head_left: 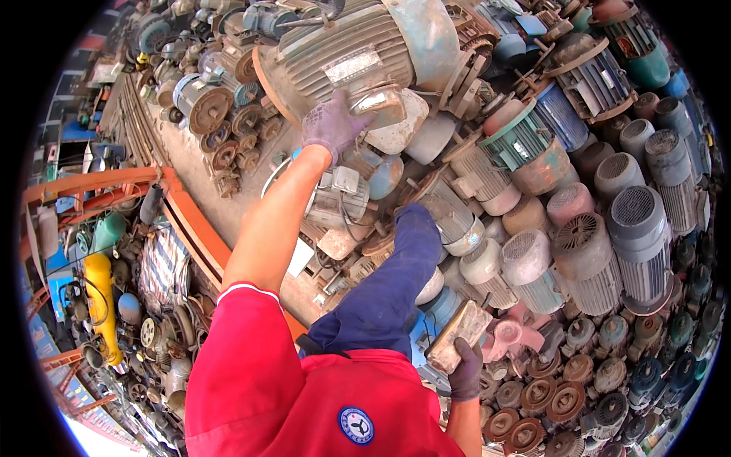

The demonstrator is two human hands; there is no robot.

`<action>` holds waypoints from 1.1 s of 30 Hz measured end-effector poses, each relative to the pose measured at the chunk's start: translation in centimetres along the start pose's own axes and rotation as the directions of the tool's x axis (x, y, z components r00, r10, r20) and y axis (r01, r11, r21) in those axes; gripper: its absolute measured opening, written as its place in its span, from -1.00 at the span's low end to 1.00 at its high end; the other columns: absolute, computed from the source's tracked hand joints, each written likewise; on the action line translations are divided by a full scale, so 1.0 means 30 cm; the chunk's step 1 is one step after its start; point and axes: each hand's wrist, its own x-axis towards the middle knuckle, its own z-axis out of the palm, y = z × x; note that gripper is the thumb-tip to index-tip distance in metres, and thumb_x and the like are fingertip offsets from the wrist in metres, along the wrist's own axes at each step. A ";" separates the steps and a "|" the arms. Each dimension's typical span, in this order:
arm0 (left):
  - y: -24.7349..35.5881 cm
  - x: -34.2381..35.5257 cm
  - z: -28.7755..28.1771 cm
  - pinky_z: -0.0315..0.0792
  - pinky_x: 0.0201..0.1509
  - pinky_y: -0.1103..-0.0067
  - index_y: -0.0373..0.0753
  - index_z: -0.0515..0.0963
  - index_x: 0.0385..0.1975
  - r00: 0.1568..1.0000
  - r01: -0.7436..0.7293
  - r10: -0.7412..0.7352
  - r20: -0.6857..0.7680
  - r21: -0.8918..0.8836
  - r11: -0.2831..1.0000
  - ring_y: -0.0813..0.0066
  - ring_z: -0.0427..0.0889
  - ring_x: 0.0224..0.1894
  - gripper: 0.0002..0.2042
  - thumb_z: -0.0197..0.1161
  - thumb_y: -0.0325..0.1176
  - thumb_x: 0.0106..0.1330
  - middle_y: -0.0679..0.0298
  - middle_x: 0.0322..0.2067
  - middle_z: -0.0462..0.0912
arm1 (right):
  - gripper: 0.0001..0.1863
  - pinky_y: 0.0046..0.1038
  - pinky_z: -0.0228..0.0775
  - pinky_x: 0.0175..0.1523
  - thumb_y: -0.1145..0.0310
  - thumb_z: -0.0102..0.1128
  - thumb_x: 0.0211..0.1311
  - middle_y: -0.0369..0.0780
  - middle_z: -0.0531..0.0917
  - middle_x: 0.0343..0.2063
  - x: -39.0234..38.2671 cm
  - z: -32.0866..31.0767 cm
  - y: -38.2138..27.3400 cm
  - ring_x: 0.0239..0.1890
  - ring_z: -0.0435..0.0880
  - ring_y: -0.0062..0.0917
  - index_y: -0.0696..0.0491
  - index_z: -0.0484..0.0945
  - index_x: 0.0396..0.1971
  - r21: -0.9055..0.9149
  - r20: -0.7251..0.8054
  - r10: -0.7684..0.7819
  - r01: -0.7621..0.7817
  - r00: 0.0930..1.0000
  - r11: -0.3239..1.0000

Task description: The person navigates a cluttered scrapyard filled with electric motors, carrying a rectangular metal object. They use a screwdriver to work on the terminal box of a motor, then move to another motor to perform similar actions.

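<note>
From the head view, looking down, I see a person in a red shirt (255, 373) and blue trousers (373, 297), with old electric motors crowded all around. The left hand (332, 129), in a purple glove, stretches out to the large ribbed motor (343, 57) at the top, right beside the terminal box (384, 109) on its side. Its fingers are spread apart; whether they press on the box's edge, I cannot tell. The right hand (467, 373), gloved too, is low down by the person's right side, fingers clamped on the lower right corner of a worn rectangular block (459, 335). The block is tilted, its pale, scuffed face showing, and just to its right is a pink fan (509, 339). A smaller grey motor (340, 198) lies between the left forearm and the trousers. Over on the right, 1 tall grey motor (640, 236) stands among many others, with rusty round flanges (539, 394) below. To the left, an orange frame (199, 225) runs past a striped sack (165, 266) and a yellow machine part (101, 305).
</note>
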 end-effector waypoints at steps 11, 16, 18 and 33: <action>0.102 -0.003 0.021 0.54 0.13 0.14 -0.39 0.51 0.13 0.994 0.102 -0.102 0.032 0.002 0.995 -0.13 0.74 -0.01 -0.24 0.39 0.21 0.19 -0.19 -0.12 0.74 | -0.47 -0.31 0.59 0.15 0.43 0.05 0.35 -0.10 0.64 0.08 0.041 -0.040 0.041 0.03 0.71 -0.33 0.28 0.39 0.30 -0.083 -0.026 -0.045 0.043 0.999 0.996; 0.133 0.012 0.013 0.53 0.15 0.16 -0.40 0.54 0.08 0.992 0.101 -0.100 0.072 -0.007 0.995 -0.12 0.73 0.02 -0.29 0.35 0.18 0.22 -0.20 -0.10 0.74 | -0.46 -0.31 0.58 0.16 0.42 0.06 0.36 -0.10 0.64 0.09 0.045 -0.056 0.052 0.05 0.70 -0.33 0.28 0.39 0.31 -0.086 -0.023 -0.052 0.050 0.998 0.995; 0.139 0.027 0.007 0.53 0.15 0.17 -0.41 0.56 0.07 0.993 0.084 -0.085 0.082 0.007 0.996 -0.12 0.72 0.03 -0.31 0.32 0.17 0.24 -0.21 -0.09 0.73 | -0.46 -0.31 0.58 0.17 0.42 0.07 0.36 -0.10 0.64 0.09 0.043 -0.053 0.051 0.06 0.70 -0.34 0.28 0.39 0.31 -0.089 -0.021 -0.047 0.045 0.999 0.995; -0.196 0.025 -0.420 0.48 0.28 0.25 -0.34 0.55 0.26 0.992 -0.117 0.084 0.090 0.489 0.865 0.00 0.68 0.18 -0.22 0.29 0.26 0.27 -0.20 0.09 0.68 | -0.42 -0.28 0.60 0.17 0.35 0.17 0.37 -0.11 0.63 0.08 0.087 0.078 -0.114 0.07 0.70 -0.31 0.24 0.35 0.33 0.149 0.061 -0.148 0.138 0.987 0.979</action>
